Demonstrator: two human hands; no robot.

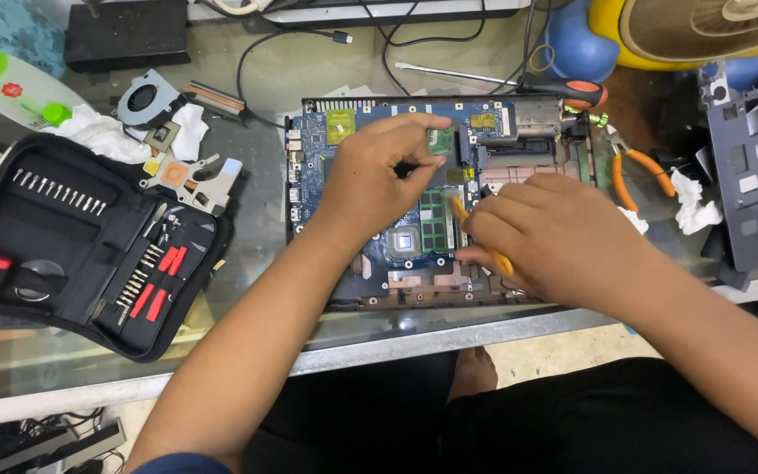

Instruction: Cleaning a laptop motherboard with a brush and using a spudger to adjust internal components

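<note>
In the head view we look straight down on a glass tabletop [247, 158] with an opened laptop chassis in the middle of the frame, its blue motherboard [379, 140] laid bare and facing up so every part can be reached from above.

Our left hand [370, 180] sits over the centre of the board with the fingers drawn together; its grip is pinched on something small and dark just left of the green memory module [434, 219], though we cannot make out what that is. The wrist rests low, which seems to steady the pinch.

Our right hand [554, 237] comes in from the lower right of the frame and is closed around a slim yellow pry tool [460, 212]. The tip of the tool lies at the right edge of the memory module, held at a shallow slant, likely so it can work along the slot rather than stab down at the board.

At the left of the frame a black tool kit [81, 246] lies unzipped and flat, bits and red-handled pieces in rows, close enough to reach. Above it, in the upper left, a removed cooling fan [144, 101] and its copper heatsink plate [188, 175] lie beside crumpled white tissue [103, 136], set well apart from the board. On the right, orange-handled pliers [638, 171] and an orange-and-black screwdriver [572, 92] lie just beside the chassis.
</note>
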